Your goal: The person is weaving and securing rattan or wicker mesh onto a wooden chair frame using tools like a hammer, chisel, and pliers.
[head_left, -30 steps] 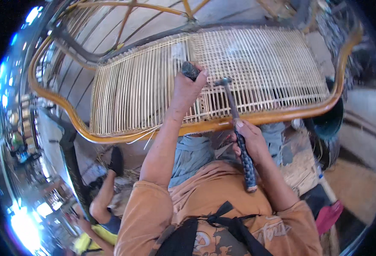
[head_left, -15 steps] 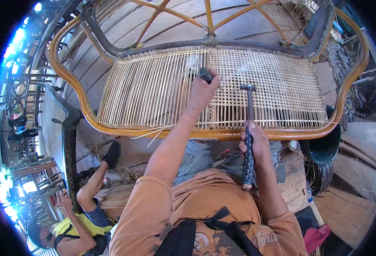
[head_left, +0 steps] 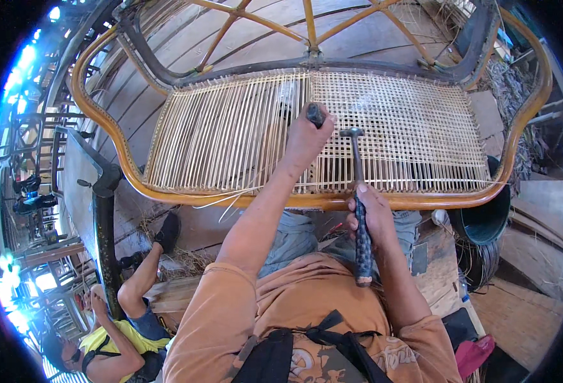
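Note:
My left hand is closed round a short tool with a stubby dark handle; its working end is hidden by the hand. It sits over the middle of a woven cane seat, where open lattice on the right meets single lengthwise strands on the left. My right hand grips a hammer by its black, woven-patterned handle. The hammer's metal head is just right of my left fist, with a small gap between them. A curved, varnished wooden frame runs along the seat's near edge.
Loose cane strands stick out over the front rail. A dark green bucket stands at the right below the frame. On the left are a dark metal post and a seated person in a yellow top.
The hammer and my right hand have shifted left, bringing the head closer to my left fist. My left hand has moved slightly right, and its tool's handle is turned differently.

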`<state>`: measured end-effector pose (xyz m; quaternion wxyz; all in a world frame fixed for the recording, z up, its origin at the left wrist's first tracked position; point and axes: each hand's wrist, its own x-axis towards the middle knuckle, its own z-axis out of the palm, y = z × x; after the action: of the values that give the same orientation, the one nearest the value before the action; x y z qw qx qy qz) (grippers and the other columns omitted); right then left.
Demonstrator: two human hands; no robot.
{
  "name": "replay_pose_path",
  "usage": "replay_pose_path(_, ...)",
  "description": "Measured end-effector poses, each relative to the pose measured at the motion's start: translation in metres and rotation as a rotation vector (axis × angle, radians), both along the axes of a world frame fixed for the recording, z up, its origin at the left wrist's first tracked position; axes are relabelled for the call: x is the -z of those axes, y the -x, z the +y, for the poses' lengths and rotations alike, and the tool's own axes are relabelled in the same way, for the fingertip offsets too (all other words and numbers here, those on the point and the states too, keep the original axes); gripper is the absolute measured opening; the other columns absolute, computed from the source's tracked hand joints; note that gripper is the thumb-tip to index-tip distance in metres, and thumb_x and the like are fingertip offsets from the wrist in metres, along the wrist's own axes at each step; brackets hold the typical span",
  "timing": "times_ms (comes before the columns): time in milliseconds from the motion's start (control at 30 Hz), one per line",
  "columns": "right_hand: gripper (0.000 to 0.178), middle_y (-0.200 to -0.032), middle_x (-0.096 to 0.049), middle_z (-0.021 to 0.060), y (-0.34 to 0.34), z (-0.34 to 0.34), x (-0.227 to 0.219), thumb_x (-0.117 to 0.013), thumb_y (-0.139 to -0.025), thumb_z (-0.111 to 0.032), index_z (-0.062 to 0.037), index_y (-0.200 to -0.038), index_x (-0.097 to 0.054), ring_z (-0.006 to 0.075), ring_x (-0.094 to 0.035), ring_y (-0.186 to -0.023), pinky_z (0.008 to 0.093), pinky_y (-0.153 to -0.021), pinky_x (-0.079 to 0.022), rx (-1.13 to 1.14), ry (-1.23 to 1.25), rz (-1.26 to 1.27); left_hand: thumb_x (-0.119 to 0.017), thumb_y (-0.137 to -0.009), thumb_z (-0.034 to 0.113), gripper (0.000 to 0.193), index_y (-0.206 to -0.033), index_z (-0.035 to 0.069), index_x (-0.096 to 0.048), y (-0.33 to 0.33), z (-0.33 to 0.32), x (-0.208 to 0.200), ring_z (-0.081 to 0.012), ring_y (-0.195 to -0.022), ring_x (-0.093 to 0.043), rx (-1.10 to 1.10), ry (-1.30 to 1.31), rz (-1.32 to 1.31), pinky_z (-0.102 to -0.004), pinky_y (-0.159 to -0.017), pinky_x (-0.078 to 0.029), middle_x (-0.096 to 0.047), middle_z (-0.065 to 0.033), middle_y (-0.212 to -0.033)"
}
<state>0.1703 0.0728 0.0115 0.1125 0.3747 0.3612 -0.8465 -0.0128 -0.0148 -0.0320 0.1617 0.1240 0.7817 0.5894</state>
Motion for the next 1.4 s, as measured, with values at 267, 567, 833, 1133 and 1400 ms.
replay_pose_path(267,0.024,-0.07,-0.049,0.0002,-0.01,0.018,0.008,-0.05,-0.093,-0.029,-0.0081,-0.104,-0.051,0.0089,-0.045,-0.043,0.0242,-0.035,-0.037,-0.012,-0.019,0.013,-0.065,-0.083,0.011,0.016,-0.092,0.005,-0.053,-0.005,0.004,0.0,-0.0073,-0.068,-0.052,0.0,-0.093,-0.053,-0.0233,-0.062,-0.045,-0.057,-0.0013,-0.077)
replay_pose_path(567,0.034,-0.075,-0.054,0.0152,-0.214,0.113,0.012,-0.063,-0.074,-0.015,-0.0037,-0.104,-0.053,0.0297,-0.055,-0.067,0.0368,-0.062,-0.044,-0.369,-1.151,-0.2,-0.059,-0.083,-0.003,0.024,-0.103,0.003,-0.047,-0.04,-0.002,-0.006,-0.0152,-0.097,-0.054,-0.077,-0.117,0.048,-0.03,-0.089,-0.043,-0.057,-0.0086,-0.1)
replay_pose_path(833,0.02,-0.081,-0.053,0.0163,-0.331,0.069,0.041,-0.063,-0.078,-0.014,-0.0067,-0.092,-0.051,0.0362,-0.053,-0.076,0.0438,-0.066,-0.041,-0.326,-1.317,-0.761,-0.059,-0.074,-0.009,0.031,-0.102,0.003,-0.052,-0.117,0.016,-0.04,-0.0244,-0.103,-0.052,0.287,-0.064,0.459,-0.0324,-0.087,-0.046,-0.051,-0.0147,-0.113)
replay_pose_path(1133,0.029,-0.103,-0.057,0.0158,-0.243,0.092,0.029,-0.057,-0.086,-0.02,-0.003,-0.11,-0.054,0.0296,-0.055,-0.097,0.0376,-0.087,-0.041,-0.205,-1.339,-0.324,-0.059,-0.08,0.011,0.037,-0.116,0.019,-0.057,-0.178,0.053,-0.045,-0.0339,-0.115,-0.048,0.936,-0.243,0.59,-0.0433,-0.094,-0.041,-0.045,-0.0143,-0.129)
replay_pose_path(1400,0.033,-0.1,-0.058,0.0069,-0.107,0.083,-0.013,-0.049,-0.093,-0.031,-0.0016,-0.11,-0.051,0.0138,-0.055,-0.094,0.0265,-0.081,-0.044,0.4,0.07,0.232,-0.053,-0.083,0.013,0.045,-0.123,0.032,-0.052,-0.192,0.047,-0.047,-0.035,-0.124,-0.038,0.795,0.002,0.764,-0.0484,-0.099,-0.035,-0.041,-0.0094,-0.134)
